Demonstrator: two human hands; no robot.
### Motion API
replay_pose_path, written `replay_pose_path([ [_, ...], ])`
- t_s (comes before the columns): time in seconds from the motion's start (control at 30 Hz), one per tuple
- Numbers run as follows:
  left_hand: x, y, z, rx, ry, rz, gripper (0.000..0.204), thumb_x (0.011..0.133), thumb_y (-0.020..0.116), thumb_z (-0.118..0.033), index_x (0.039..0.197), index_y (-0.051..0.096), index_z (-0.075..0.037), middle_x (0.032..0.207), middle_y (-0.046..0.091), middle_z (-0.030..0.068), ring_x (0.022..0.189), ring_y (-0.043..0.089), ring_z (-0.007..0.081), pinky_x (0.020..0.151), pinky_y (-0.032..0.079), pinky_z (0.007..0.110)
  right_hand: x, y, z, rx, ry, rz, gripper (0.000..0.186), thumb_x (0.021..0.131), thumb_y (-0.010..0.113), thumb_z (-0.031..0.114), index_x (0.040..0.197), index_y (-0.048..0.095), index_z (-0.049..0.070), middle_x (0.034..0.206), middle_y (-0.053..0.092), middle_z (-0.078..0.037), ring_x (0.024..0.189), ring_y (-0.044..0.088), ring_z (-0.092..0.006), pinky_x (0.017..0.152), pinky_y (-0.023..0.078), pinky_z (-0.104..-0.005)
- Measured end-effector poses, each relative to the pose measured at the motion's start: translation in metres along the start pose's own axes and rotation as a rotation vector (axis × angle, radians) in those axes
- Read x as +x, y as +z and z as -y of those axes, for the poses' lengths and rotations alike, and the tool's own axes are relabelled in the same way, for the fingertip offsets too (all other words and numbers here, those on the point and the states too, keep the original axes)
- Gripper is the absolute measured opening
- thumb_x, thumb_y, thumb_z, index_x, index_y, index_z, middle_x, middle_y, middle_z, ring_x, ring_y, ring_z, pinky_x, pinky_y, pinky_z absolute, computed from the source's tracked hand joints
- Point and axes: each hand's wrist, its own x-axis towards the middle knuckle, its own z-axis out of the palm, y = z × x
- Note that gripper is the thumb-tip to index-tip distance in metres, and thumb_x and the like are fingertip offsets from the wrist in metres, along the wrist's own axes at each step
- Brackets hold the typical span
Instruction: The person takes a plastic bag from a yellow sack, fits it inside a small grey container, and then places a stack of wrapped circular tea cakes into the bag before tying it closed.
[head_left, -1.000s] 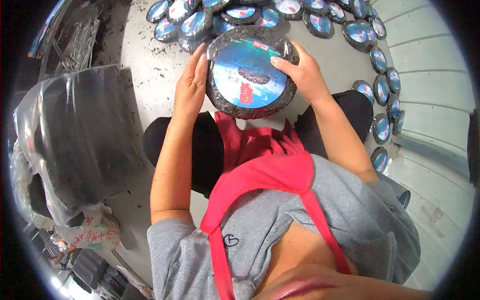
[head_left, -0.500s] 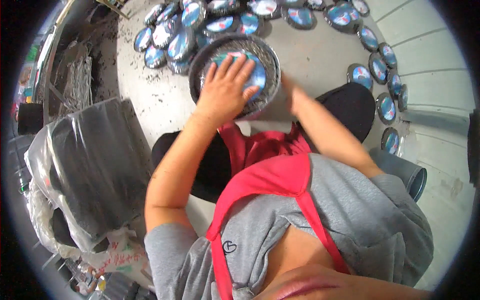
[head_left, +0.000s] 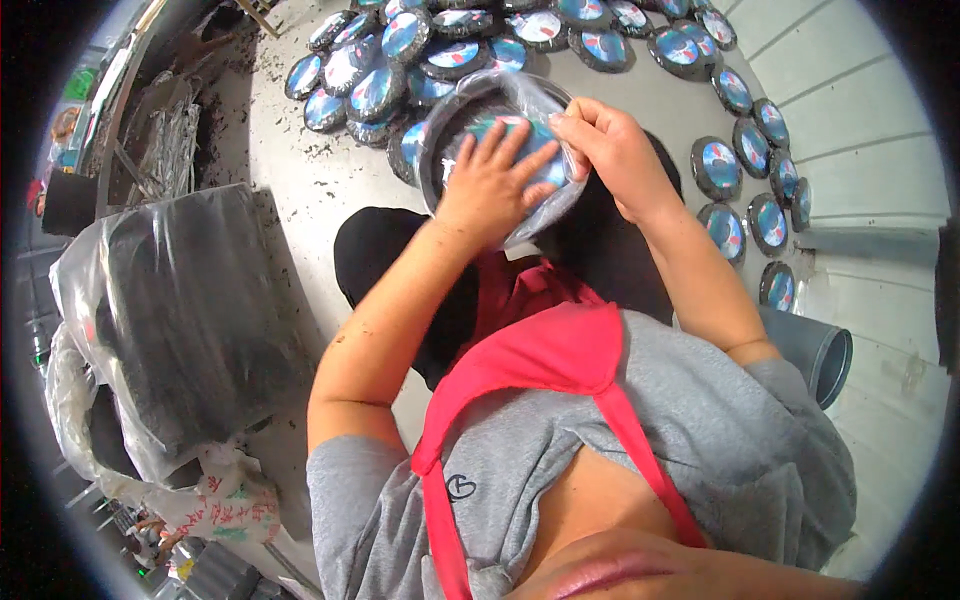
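A dark round pan-like ring (head_left: pixel 432 165) sits between my knees. Inside it lies a disc with a blue picture label (head_left: pixel 540 165), partly hidden by my left hand (head_left: pixel 490 190). That hand presses flat on the label, fingers spread. Clear plastic film (head_left: pixel 525 95) covers the right side and rim of the ring. My right hand (head_left: pixel 622 160) is closed at the right rim, thumb and fingers pinching the edge of the film.
Several black discs with blue labels (head_left: pixel 375 92) are piled on the floor (head_left: pixel 300 215) ahead. More discs (head_left: pixel 717 168) line the right wall. A large black plastic-wrapped block (head_left: pixel 190 320) stands at my left. A grey metal cylinder (head_left: pixel 815 355) lies by my right elbow.
The ring and disc have shifted right and tilted, with my left hand still flat on the label. My right hand has risen from beside the ring and now grips film drawn over the right rim.
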Motion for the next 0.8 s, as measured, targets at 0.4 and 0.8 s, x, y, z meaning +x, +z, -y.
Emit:
replay_pose_path([
  [0.4, 0.016, -0.003, -0.03, 0.025, 0.048, 0.137, 0.06, 0.096, 0.06, -0.043, 0.153, 0.044, -0.036, 0.156, 0.044, 0.0109, 0.131, 0.055, 0.0337, 0.091, 0.057, 0.048, -0.003, -0.152, 0.032, -0.769, -0.274, 0.1, 0.108, 0.073, 0.083, 0.056, 0.156, 0.036, 0.005, 0.154, 0.047, -0.016, 0.148, 0.037, -0.0296, 0.124, 0.023, -0.0446],
  [0.8, 0.047, -0.145, -0.022, -0.106, 0.087, 0.41, 0.052, 0.092, 0.064, -0.024, 0.14, 0.053, -0.006, 0.14, 0.057, 0.0197, 0.122, 0.06, 0.0344, 0.099, 0.051, 0.045, 0.017, -0.033, 0.008, 0.425, -0.177, 0.367, 0.039, 0.109, 0.049, 0.033, 0.115, 0.067, -0.001, 0.104, 0.073, -0.012, 0.096, 0.069, -0.0203, 0.097, 0.051, -0.0352],
])
